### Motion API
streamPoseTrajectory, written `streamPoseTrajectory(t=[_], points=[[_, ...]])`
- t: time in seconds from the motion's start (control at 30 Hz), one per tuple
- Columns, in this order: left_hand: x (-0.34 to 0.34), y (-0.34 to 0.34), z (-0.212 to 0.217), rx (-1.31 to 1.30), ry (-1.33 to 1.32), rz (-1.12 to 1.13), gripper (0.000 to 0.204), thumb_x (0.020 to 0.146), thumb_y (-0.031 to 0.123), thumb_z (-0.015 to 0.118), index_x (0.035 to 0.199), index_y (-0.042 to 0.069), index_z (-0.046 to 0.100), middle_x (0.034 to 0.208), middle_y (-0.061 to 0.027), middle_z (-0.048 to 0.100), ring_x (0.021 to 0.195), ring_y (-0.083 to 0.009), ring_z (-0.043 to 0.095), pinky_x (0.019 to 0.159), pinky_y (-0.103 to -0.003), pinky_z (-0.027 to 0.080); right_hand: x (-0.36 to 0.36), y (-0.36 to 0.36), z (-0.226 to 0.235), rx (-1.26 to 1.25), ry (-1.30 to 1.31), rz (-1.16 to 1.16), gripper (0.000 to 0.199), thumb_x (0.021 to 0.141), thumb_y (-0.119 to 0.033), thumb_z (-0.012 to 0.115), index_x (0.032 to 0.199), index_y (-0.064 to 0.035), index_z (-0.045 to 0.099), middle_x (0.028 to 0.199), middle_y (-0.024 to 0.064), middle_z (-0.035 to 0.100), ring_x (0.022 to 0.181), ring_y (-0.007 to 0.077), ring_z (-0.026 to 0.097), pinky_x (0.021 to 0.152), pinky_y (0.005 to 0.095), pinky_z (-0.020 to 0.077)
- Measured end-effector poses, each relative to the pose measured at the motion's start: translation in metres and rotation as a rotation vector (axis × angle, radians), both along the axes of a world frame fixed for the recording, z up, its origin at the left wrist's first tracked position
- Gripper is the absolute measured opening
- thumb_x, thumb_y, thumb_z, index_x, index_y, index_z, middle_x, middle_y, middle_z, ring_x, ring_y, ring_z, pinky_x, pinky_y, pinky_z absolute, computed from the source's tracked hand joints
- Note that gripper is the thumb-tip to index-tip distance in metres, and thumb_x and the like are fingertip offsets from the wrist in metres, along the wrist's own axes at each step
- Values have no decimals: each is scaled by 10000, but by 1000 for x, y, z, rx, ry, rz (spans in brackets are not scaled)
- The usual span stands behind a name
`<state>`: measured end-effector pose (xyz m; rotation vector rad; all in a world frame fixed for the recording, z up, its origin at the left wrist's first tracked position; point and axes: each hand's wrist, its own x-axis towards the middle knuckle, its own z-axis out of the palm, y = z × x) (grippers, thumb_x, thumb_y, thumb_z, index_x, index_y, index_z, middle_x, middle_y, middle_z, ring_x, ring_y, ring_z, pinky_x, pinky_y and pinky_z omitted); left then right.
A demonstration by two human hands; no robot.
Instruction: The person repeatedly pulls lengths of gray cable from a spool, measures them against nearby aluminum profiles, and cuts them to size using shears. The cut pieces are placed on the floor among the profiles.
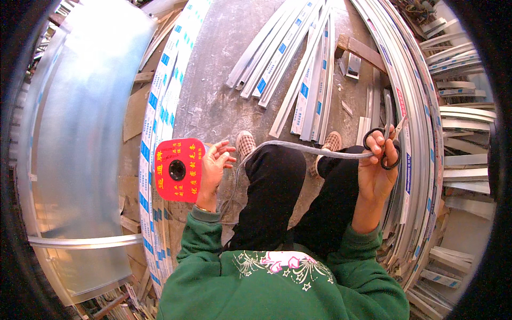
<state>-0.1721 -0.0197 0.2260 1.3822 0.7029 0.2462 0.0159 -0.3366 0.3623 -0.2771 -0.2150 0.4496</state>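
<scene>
Hands are raised in front of the standing person, seen from the head camera looking straight down. The left hand [213, 165] has its palm against the edge of a flat red round-cornered tape spool with yellow print and a black centre hole [178, 169], thumb behind it and fingers fanned loosely over its right rim, holding it upright. From the spool a translucent grey strip of tape [304, 149] runs across above the knees to the right hand [376, 170]. That hand is closed, thumb and fingers threaded through the loops of black-handled scissors [383, 145], and it pinches the strip's end against the handles; the blades point up and away, and how far apart they stand cannot be told.

Below the hands show black trousers [277, 197], checked slippers [245, 143] on a dusty grey concrete floor [224, 69], and green sweatshirt sleeves. Long white aluminium profiles with blue labels [298, 58] lie in a bundle ahead. More curved profile lengths [410, 106] are stacked at the right, close beside the scissors. A large sheet of shiny galvanised metal [80, 133] lies at the left, well apart from the spool
</scene>
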Motion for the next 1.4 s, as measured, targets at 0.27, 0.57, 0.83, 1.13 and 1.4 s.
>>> streamPoseTrajectory(t=[0.27,0.57,0.83,1.13,1.4], points=[[10,-6,5,-29,-47,2,317,932,65,536,1245,15,549,1117,-125,661,808,-138,662,663,-241,540,0,3,1,-11,-5,-4,321,967,-76,536,1283,-49,485,1024,118,490,872,184,523,671,243,538],[5,-9,18,-25,-92,46,264,974,136,516,1209,27,568,1090,-117,668,798,-140,661,641,-235,529,-1,3,-1,-53,-11,-19,318,968,-88,537,1282,-63,490,1018,121,508,871,181,524,670,232,529],[42,-23,93,149,-179,-72,138,945,139,596,1010,28,646,918,-32,625,769,-105,612,665,-229,498,-11,23,9,-427,-77,-172,217,955,-74,560,1171,-58,537,907,112,602,754,174,611,568,232,528],[114,-109,182,433,-467,-502,280,926,207,621,1105,-4,663,1011,-132,668,920,-185,647,785,-306,506,-24,52,12,-698,-219,-272,289,862,-66,696,1112,-23,558,832,64,641,660,149,639,528,221,522],[124,-141,184,207,-480,-361,215,925,155,627,995,-33,703,851,-82,687,684,-116,646,592,-247,493,-30,55,4,-700,-362,-282,369,854,-56,713,1184,-1,558,1067,102,659,941,180,646,793,274,527]])
